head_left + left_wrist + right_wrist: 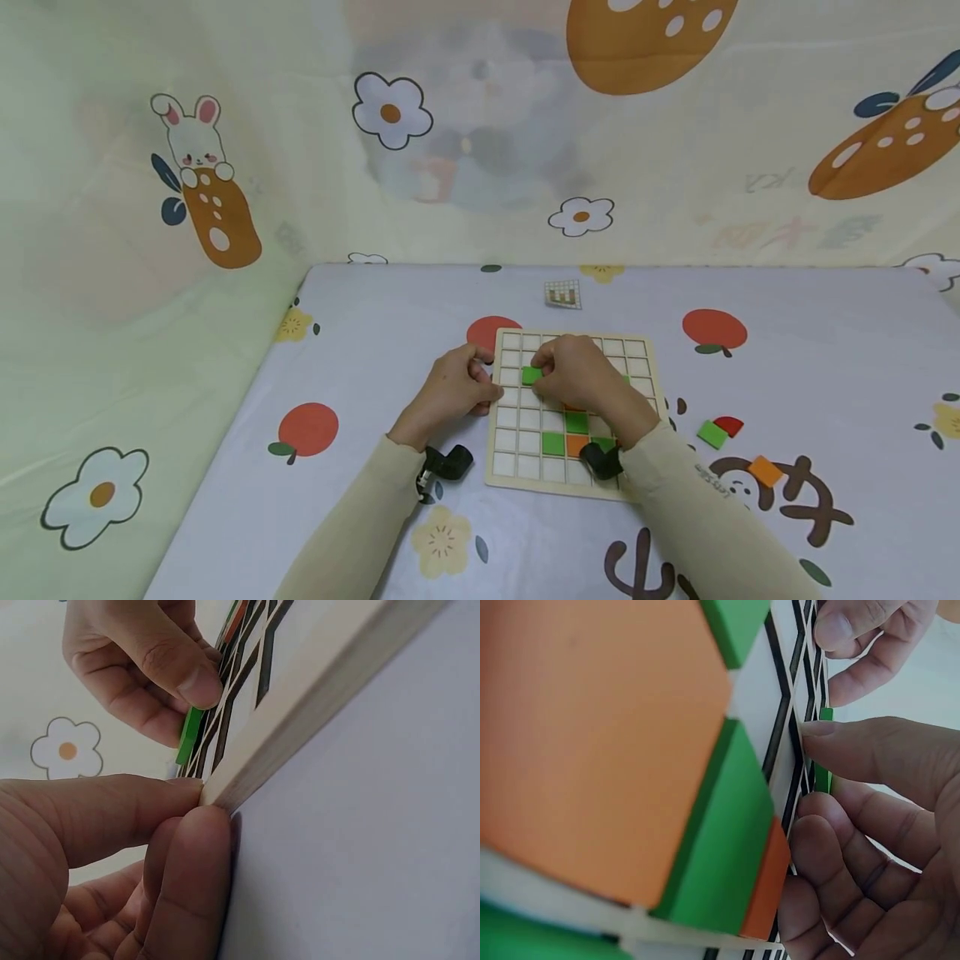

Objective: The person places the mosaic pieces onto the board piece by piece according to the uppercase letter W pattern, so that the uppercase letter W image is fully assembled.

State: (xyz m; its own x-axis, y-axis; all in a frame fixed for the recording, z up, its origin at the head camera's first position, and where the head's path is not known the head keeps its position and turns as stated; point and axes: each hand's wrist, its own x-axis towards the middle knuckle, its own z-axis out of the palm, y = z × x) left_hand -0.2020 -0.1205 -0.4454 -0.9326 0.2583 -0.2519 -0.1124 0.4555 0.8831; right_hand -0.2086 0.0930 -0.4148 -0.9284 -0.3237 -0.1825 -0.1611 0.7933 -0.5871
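A pale wooden grid board (555,486) lies on the table, with several green and orange square tiles set in its cells. At the board's left edge my left hand (452,385) grips the rim between thumb and fingers, as the left wrist view shows on the board edge (300,727). Over the upper left cells, my right hand (588,379) pinches a green square tile (529,375). That tile (190,739) looks tilted up against the grid in the left wrist view. My right hand and forearm hide part of the board's right half.
Right of the board lie a loose green tile (712,434), a red rounded piece (731,424) touching it, and an orange tile (766,472). Behind the board is a small pattern card (562,294). A printed cloth wall (480,233) rises at the table's back.
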